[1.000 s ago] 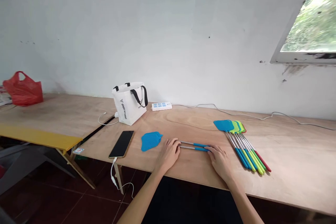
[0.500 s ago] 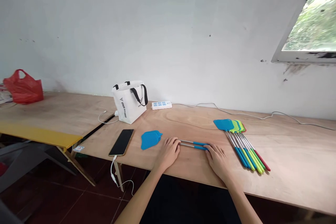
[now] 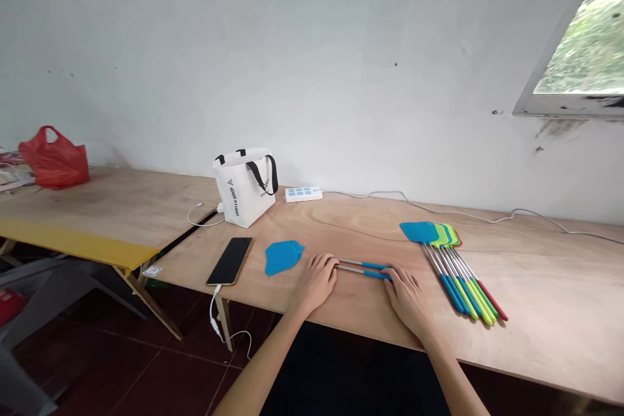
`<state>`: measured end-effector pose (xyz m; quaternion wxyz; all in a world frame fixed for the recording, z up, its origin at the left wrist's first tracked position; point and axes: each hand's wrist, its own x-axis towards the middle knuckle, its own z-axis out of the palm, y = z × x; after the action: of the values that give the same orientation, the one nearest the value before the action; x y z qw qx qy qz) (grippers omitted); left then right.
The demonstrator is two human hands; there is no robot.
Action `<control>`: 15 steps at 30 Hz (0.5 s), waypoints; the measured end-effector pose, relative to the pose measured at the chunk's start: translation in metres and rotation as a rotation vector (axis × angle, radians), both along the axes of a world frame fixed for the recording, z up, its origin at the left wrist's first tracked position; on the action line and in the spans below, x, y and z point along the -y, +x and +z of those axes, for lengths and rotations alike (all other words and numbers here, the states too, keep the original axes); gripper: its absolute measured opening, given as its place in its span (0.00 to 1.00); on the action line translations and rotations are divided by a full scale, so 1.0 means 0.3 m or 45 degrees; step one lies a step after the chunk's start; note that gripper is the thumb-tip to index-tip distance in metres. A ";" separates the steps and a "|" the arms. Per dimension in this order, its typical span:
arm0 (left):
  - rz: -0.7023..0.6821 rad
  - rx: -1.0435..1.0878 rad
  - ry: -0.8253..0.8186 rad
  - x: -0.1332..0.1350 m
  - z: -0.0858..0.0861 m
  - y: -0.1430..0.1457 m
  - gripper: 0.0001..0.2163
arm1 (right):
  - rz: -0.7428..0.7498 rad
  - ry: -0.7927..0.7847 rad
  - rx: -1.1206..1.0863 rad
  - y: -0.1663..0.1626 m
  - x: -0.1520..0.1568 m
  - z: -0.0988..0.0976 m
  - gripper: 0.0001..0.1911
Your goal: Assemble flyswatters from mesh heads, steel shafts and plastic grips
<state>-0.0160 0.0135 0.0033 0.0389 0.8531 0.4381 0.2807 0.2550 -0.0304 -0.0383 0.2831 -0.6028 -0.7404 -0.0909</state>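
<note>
Two blue fly swatters (image 3: 376, 274) lie side by side on the wooden table, heads to the left and handles to the right. Their perforated heads (image 3: 283, 258) overlap almost fully. My left hand (image 3: 316, 283) is closed over the metal shafts near the heads, hiding part of them. At the other end, my right hand (image 3: 405, 296) has its fingers closed on the tips of the blue handles. Off to the right of that hand, a fanned row of several fly swatters (image 3: 455, 273) in blue, lime, green and red lies with handles toward me.
A phone (image 3: 230, 261) on a charging cable lies at the left by the table edge (image 3: 287, 312). Behind it stand a white bag (image 3: 244, 195) with black handles and a power strip (image 3: 303, 194). A red plastic bag (image 3: 56, 159) sits on the far-left table.
The whole view has shifted slightly, so things appear a little further right. Both hands keep their places on the two blue fly swatters.
</note>
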 end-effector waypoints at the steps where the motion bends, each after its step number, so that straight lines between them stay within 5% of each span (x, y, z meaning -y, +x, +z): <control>1: 0.000 -0.001 -0.002 0.000 0.000 0.001 0.10 | -0.006 -0.005 0.002 0.000 0.001 0.001 0.18; 15: 0.010 0.024 -0.031 0.004 0.010 0.006 0.11 | 0.000 -0.053 -0.019 -0.004 0.003 0.015 0.18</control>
<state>-0.0142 0.0121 0.0064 0.0525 0.8481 0.4444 0.2836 0.2538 -0.0312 -0.0339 0.2758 -0.6092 -0.7401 -0.0710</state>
